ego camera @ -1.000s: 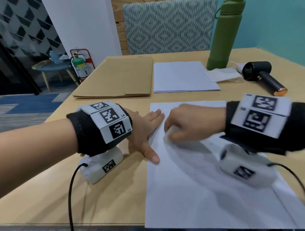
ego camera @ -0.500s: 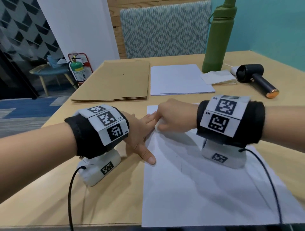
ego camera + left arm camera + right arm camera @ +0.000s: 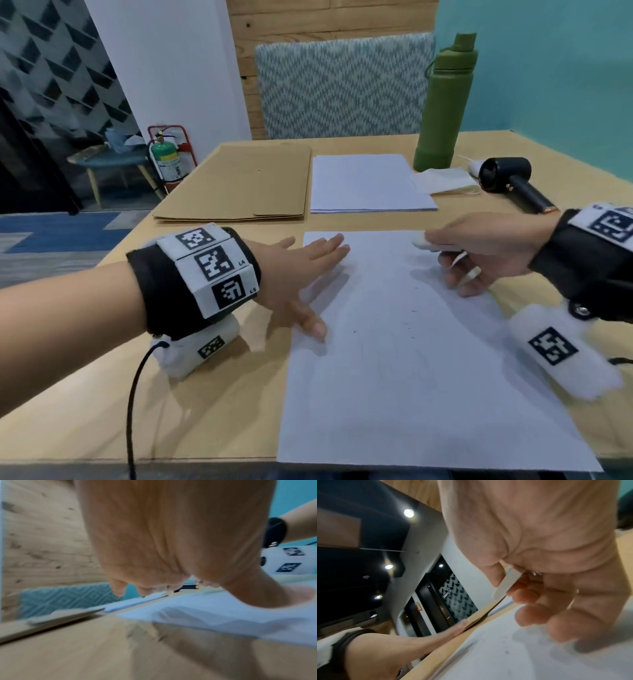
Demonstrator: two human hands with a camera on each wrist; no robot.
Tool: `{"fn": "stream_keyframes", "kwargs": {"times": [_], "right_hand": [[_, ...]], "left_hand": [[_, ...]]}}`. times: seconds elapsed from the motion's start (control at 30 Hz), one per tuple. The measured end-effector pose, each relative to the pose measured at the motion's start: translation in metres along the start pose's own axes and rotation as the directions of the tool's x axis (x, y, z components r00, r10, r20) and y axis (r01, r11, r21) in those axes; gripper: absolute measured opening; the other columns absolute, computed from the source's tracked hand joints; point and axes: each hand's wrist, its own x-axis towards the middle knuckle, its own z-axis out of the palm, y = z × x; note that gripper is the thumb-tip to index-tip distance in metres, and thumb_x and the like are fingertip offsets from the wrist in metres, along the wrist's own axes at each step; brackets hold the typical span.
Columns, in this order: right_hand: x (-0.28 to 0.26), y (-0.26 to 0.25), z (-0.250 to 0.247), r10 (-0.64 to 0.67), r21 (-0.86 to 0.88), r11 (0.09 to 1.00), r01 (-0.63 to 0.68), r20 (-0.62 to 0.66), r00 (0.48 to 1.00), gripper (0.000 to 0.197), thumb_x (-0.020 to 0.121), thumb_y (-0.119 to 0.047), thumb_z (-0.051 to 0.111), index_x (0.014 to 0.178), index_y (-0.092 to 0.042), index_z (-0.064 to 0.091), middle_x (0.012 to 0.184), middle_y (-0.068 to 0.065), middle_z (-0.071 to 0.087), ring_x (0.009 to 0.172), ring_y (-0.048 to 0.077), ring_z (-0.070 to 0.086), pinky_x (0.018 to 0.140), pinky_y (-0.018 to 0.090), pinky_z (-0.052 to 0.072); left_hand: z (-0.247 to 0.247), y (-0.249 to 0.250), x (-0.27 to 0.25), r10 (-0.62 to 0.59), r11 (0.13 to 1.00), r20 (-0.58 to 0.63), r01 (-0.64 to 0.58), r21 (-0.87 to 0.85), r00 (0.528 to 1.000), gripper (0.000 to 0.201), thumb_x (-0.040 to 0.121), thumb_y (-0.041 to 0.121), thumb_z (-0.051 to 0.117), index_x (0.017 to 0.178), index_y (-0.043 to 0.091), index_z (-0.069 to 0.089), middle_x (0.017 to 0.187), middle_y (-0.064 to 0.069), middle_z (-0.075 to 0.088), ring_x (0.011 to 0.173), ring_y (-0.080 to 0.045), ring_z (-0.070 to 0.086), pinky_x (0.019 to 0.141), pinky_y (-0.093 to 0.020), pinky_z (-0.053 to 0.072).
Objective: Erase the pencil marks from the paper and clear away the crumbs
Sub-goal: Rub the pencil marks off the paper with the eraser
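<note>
While the left hand (image 3: 294,270) lies flat on the paper (image 3: 411,377), the right hand (image 3: 486,253) pinches an eraser (image 3: 419,242).

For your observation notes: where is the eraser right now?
In the head view, the eraser is pinched in the right hand, above the far right part of the paper.

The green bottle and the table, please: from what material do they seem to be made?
The green bottle looks like metal with a matte olive coating: its surface is even, opaque and shows almost no glare. It could also be plastic. The table looks like light wood or a wood-look laminate: pale grain lines run along it, and the finish is smooth and dull.
</note>
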Motion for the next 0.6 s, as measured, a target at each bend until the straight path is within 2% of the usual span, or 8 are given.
{"fn": "stream_keyframes", "kwargs": {"times": [0.1,0.17,0.23,0.3,0.37,0.47,0.53,0.6], "right_hand": [[0.002,0.014,-0.001,0.035,0.053,0.998,-0.035,-0.001,0.999,0.026,0.095,-0.03,0.049,0.079,-0.01,0.042,0.07,0.008,0.042,0.057,0.021,0.047,0.054,0.03,0.044],[0.002,0.015,-0.001,0.028,0.052,0.998,-0.029,0.006,1.0,0.027,0.095,-0.03,0.049,0.078,-0.01,0.042,0.07,0.007,0.042,0.057,0.02,0.045,0.054,0.03,0.044],[0.0,0.014,0.001,0.021,0.023,1.0,-0.022,0.014,1.0,0.027,0.094,-0.029,0.05,0.077,-0.01,0.042,0.07,0.007,0.041,0.057,0.019,0.044,0.054,0.029,0.043],[-0.001,0.011,0.003,0.02,-0.025,1.0,-0.02,0.013,1.0,0.029,0.096,-0.027,0.049,0.075,-0.009,0.041,0.069,0.007,0.041,0.057,0.018,0.043,0.054,0.028,0.041],[-0.002,0.009,0.006,0.021,-0.065,0.998,-0.019,0.02,1.0,0.031,0.098,-0.026,0.045,0.072,-0.008,0.039,0.066,0.007,0.04,0.055,0.018,0.041,0.052,0.027,0.041],[-0.004,0.006,0.009,0.034,-0.097,0.995,-0.032,0.02,0.999,0.032,0.099,-0.026,0.043,0.072,-0.009,0.038,0.065,0.007,0.04,0.054,0.017,0.04,0.049,0.025,0.04],[-0.005,0.005,0.011,0.035,-0.117,0.993,-0.034,0.008,0.999,0.032,0.099,-0.026,0.043,0.072,-0.009,0.038,0.065,0.006,0.038,0.054,0.017,0.039,0.049,0.026,0.039],[-0.007,0.003,0.012,0.033,-0.132,0.991,-0.033,0.001,0.999,0.032,0.099,-0.025,0.043,0.072,-0.009,0.038,0.067,0.006,0.038,0.055,0.017,0.038,0.05,0.026,0.038]], "left_hand": [[-0.004,0.023,-0.018,0.235,0.963,-0.104,-0.217,0.161,0.966,0.083,0.077,0.07,0.015,0.129,0.031,-0.037,0.139,0.017,-0.041,0.135,0.001,-0.028,0.114,-0.033,-0.017],[0.0,0.038,-0.03,0.342,0.929,-0.064,-0.327,0.17,0.938,0.076,0.071,0.066,0.001,0.13,0.035,-0.035,0.137,0.021,-0.041,0.136,0.002,-0.029,0.111,-0.03,-0.021],[0.011,0.045,-0.039,0.375,0.917,0.027,-0.375,0.133,0.927,0.08,0.068,0.065,-0.003,0.137,0.036,-0.031,0.143,0.02,-0.038,0.138,0.0,-0.028,0.113,-0.03,-0.02],[0.022,0.04,-0.045,0.288,0.953,0.106,-0.296,0.065,0.952,0.085,0.062,0.069,-0.008,0.136,0.034,-0.032,0.147,0.018,-0.036,0.14,-0.001,-0.026,0.117,-0.033,-0.015],[0.03,0.026,-0.05,0.08,0.994,0.14,-0.089,0.058,0.987,0.1,0.05,0.075,-0.015,0.136,0.027,-0.034,0.15,0.011,-0.033,0.142,-0.003,-0.021,0.12,-0.035,-0.007],[0.03,0.008,-0.053,-0.24,0.955,0.091,0.218,0.201,0.966,0.142,0.022,0.076,-0.037,0.146,0.011,-0.022,0.155,-0.006,-0.026,0.147,-0.015,-0.009,0.118,-0.039,0.0],[0.027,0.01,-0.052,-0.196,0.964,0.062,0.18,0.196,0.979,0.135,0.025,0.075,-0.037,0.144,0.012,-0.026,0.149,-0.003,-0.035,0.146,-0.016,-0.014,0.118,-0.039,-0.004],[0.024,0.023,-0.052,0.004,0.997,0.065,-0.01,0.083,0.998,0.103,0.046,0.074,-0.022,0.134,0.023,-0.036,0.14,0.008,-0.042,0.141,-0.008,-0.025,0.115,-0.034,-0.013]]}}
